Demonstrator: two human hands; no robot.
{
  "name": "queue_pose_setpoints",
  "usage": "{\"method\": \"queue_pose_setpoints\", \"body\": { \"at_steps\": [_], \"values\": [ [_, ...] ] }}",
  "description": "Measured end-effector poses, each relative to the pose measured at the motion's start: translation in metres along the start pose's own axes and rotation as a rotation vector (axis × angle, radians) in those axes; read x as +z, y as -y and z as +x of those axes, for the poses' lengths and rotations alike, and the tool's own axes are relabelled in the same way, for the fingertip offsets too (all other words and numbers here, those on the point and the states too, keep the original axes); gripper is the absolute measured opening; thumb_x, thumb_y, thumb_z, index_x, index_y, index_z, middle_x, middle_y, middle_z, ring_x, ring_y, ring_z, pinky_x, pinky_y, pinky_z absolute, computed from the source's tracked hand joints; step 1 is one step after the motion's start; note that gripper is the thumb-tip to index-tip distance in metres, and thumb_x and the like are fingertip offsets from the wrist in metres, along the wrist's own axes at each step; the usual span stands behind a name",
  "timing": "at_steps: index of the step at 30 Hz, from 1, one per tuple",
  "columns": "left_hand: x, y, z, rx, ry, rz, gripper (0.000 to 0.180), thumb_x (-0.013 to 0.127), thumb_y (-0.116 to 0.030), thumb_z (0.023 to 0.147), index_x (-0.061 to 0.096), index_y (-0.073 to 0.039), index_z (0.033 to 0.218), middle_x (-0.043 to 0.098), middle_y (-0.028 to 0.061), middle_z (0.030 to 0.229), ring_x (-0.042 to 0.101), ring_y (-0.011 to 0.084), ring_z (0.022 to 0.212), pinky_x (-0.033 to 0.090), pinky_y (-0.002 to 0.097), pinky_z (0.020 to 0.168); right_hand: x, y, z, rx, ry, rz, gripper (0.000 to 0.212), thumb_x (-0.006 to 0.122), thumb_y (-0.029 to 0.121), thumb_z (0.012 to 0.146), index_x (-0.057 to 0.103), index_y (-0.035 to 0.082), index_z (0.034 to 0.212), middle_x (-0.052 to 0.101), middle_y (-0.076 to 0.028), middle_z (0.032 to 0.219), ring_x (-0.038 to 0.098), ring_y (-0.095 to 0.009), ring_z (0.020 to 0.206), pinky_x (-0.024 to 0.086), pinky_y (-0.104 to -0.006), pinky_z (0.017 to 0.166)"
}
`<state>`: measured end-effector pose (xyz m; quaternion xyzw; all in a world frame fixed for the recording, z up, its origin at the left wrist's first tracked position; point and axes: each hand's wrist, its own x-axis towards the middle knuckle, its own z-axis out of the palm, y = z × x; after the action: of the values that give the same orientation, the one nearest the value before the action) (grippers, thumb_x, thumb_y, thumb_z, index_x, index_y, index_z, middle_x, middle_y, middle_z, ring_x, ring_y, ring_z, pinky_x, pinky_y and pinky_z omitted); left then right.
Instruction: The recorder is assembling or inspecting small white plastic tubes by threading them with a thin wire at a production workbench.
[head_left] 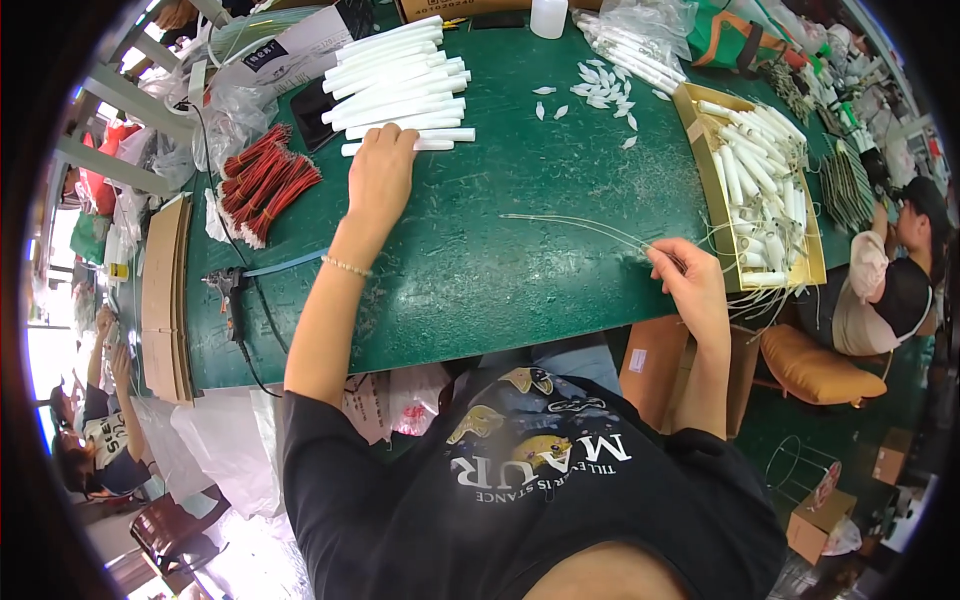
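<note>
At the near end of a pile of white tubes, my left hand has its fingers curled over one white tube. The hand hides the middle of that tube. My right hand is closed in a pinch on thin pale wires. Their free ends stretch left above the green table. Just right of this hand stands a yellow box holding white tubes with wires. More loose wires hang over the box's near edge.
Red-and-black wire bundles and a glue gun with its cord lie at left. Small whitish pointed pieces are scattered at the back, near a white bottle. Folded cardboard stands at the left edge. Other people sit at both sides.
</note>
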<state>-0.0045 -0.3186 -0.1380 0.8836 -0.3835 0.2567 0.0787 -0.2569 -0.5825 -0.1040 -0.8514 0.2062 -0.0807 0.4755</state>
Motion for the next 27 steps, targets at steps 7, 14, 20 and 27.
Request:
{"method": "queue_pose_setpoints", "body": {
  "at_steps": [7,14,20,27],
  "values": [
    [-0.008,0.01,0.02,0.283,0.133,0.246,0.01,0.05,-0.009,0.073,0.051,-0.007,0.082,0.053,0.0073,0.08,0.053,0.0204,0.08,0.045,0.0309,0.07,-0.008,0.002,-0.002,0.039,-0.007,0.164,0.013,0.057,0.011,0.082,0.059,-0.001,0.083,0.054,0.0,0.063,0.046,-0.004,0.053,0.035,-0.0176,0.046],
    [-0.024,-0.033,0.002,-0.012,0.008,-0.246,0.021,0.054,-0.011,0.08,0.048,-0.004,0.099,0.057,0.0152,0.079,0.056,0.0302,0.069,0.044,0.0394,0.06,0.001,-0.025,-0.009,0.078,-0.052,0.178,0.011,0.057,0.009,0.081,0.058,-0.002,0.081,0.054,-0.002,0.059,0.045,-0.004,0.048,0.034,-0.0175,0.043],
    [-0.029,-0.039,-0.003,-0.01,-0.048,-0.315,0.038,0.059,-0.009,0.076,0.045,-0.005,0.112,0.056,0.013,0.081,0.055,0.0292,0.065,0.043,0.038,0.055,0.002,-0.03,-0.009,0.056,-0.039,0.188,0.011,0.058,0.009,0.081,0.058,-0.002,0.08,0.055,-0.002,0.06,0.046,-0.004,0.048,0.035,-0.0174,0.043],
    [-0.047,-0.055,0.001,-0.484,-0.023,-0.833,0.066,0.058,-0.006,0.079,0.021,-0.007,0.133,0.057,0.017,0.093,0.06,0.0287,0.066,0.047,0.0351,0.055,0.002,-0.026,-0.004,0.136,-0.013,0.267,0.011,0.058,0.01,0.081,0.058,-0.001,0.08,0.055,-0.002,0.06,0.046,-0.004,0.047,0.034,-0.0171,0.042]
  ]
}}
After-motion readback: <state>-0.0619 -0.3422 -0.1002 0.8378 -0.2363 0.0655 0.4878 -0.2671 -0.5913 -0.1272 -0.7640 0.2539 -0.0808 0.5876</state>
